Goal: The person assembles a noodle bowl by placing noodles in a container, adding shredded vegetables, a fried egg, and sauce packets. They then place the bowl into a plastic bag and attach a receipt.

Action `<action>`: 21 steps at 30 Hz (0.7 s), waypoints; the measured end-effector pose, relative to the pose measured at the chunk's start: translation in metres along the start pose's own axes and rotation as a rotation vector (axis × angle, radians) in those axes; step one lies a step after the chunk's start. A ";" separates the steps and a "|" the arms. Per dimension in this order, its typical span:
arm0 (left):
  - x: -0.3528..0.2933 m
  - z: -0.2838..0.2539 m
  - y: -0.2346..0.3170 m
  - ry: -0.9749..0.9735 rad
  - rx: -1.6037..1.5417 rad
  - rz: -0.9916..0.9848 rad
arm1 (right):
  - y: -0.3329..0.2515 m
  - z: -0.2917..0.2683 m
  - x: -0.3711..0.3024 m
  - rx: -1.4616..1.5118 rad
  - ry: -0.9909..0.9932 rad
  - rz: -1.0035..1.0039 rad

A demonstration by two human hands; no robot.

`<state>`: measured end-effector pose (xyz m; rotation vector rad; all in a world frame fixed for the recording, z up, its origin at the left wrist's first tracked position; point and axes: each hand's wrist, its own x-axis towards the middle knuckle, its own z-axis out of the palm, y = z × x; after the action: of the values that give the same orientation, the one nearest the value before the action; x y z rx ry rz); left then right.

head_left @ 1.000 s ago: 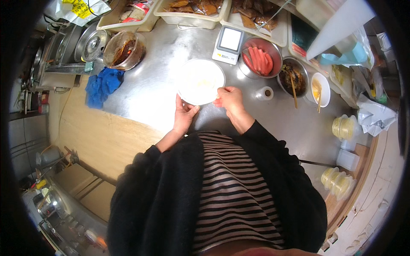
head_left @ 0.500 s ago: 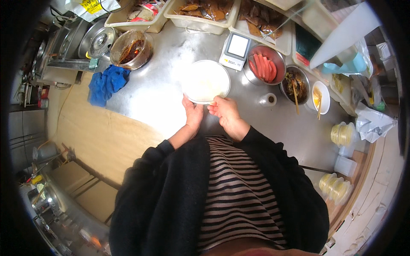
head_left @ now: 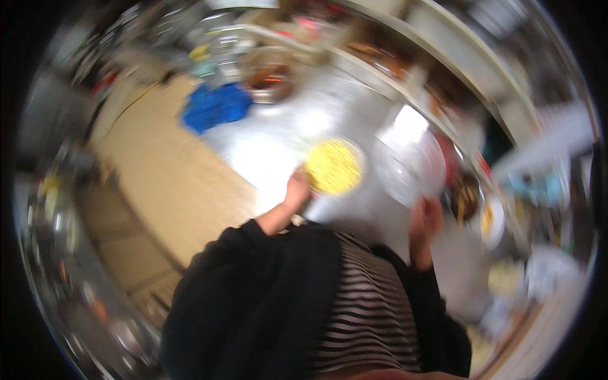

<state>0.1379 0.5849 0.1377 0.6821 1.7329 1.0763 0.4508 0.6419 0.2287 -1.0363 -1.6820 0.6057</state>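
A round tub (head_left: 361, 166) filled with yellow, finely cut food (head_left: 334, 166) stands on the steel counter in front of me. At its left rim is my left hand (head_left: 297, 191), with the fingers closed on the edge. To the right, my right hand (head_left: 425, 221) is blurred by motion and holds a clear round lid (head_left: 408, 171) by its near edge. The lid is raised and apart from the tub. Through and behind it, the bowl of red sausages shows only in part.
The steel counter (head_left: 272, 142) meets a tan board (head_left: 171, 171) at left. A blue cloth (head_left: 216, 106) and a glass bowl of dark red sauce (head_left: 269, 76) lie at the back left. A dark-filled bowl (head_left: 465, 196) and a white bowl (head_left: 493, 218) stand at right.
The lid has come off the tub and moved right with my right hand, baring the yellow food. My left hand stays at the tub. The whole view has shifted and blurred.
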 end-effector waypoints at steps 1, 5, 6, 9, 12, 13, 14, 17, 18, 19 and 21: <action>-0.001 -0.025 -0.003 0.011 0.283 0.189 | 0.000 0.003 -0.009 -0.536 -0.034 -0.374; -0.034 -0.110 -0.014 0.079 -0.243 -0.037 | 0.016 0.049 -0.039 -0.919 -0.486 -0.161; -0.050 -0.128 -0.019 0.137 -0.332 -0.062 | 0.023 0.055 -0.039 -0.852 -0.617 -0.133; -0.095 -0.183 -0.040 0.293 -0.461 -0.132 | 0.029 0.076 -0.050 -0.971 -0.648 -0.326; -0.144 -0.237 -0.068 0.497 -0.659 -0.144 | 0.016 0.130 -0.031 -0.821 -0.831 -0.266; -0.154 -0.244 -0.076 0.558 -0.762 -0.118 | 0.006 0.147 -0.017 -0.824 -0.868 -0.205; -0.169 -0.262 -0.087 0.627 -0.768 -0.135 | -0.015 0.168 -0.005 -0.820 -0.904 -0.152; -0.204 -0.300 -0.117 0.810 -0.805 -0.146 | -0.080 0.242 0.007 -0.749 -0.851 -0.239; -0.221 -0.313 -0.125 0.909 -0.858 -0.141 | -0.111 0.264 0.007 -0.698 -0.845 -0.335; -0.235 -0.330 -0.137 0.975 -0.900 -0.136 | -0.137 0.290 0.002 -0.630 -0.832 -0.441; -0.265 -0.365 -0.162 1.098 -0.983 -0.121 | -0.188 0.346 -0.017 -0.567 -0.927 -0.486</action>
<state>-0.0899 0.1647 0.1659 -0.7661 1.6688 2.1777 0.0647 0.5633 0.2484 -0.6754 -2.9290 0.2797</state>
